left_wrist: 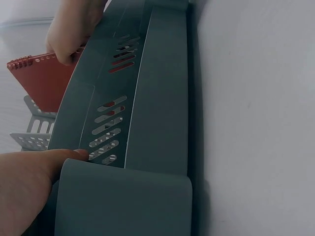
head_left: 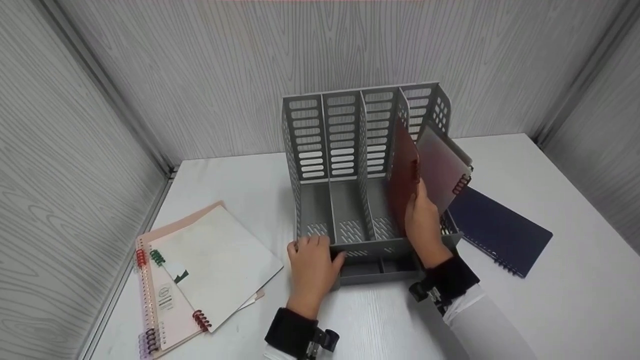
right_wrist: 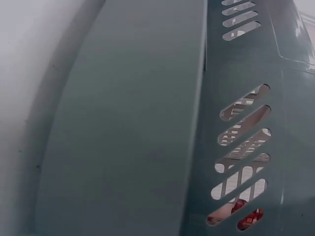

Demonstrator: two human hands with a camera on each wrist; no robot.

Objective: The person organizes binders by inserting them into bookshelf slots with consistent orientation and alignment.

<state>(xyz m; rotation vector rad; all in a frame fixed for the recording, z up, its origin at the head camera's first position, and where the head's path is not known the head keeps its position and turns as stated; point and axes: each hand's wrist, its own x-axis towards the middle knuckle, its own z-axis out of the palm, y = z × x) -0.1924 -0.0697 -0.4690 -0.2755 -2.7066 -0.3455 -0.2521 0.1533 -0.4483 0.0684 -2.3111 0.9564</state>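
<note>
From head view alone a navy notebook shows; left hand seemingly grips organizer, right hand red notebook

Beside a pale surface, slanted slots pierce the grey-green organizer, something red showing through the lowest ones.

White sleeves meet wide black cuffs at both wrists, each bearing a small dark device

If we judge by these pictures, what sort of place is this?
Probably a partitioned work booth: wood-grain panels behind a white table, a gray four-slot file organizer and a navy ring-bound notebook.
</note>
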